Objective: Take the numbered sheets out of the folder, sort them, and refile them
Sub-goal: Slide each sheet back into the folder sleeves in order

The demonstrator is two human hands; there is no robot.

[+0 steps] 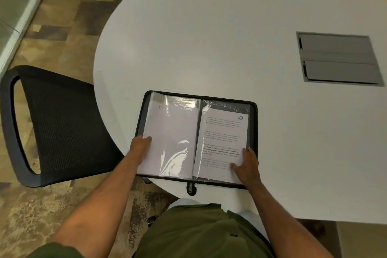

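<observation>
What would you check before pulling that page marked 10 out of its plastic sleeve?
1. Folder lies open and flat on the table: ok.
2. Sheet numbered 10 faces up in the right-side sleeve: ok.
3. Right hand rests on that sheet: ok.
4. Left hand holds the left page at its outer edge: ok.
5. Number on the left page: cannot tell, glare hides it.
6. Which side the sleeve opens: cannot tell.

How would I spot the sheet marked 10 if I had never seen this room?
Find the round white table; at its near edge lies an open black zip folder. The sheet marked 10 sits in the right-hand plastic sleeve, under the right hand. Unlike the blank-looking left page, it shows printed text and a handwritten 10 in its top corner.
</observation>
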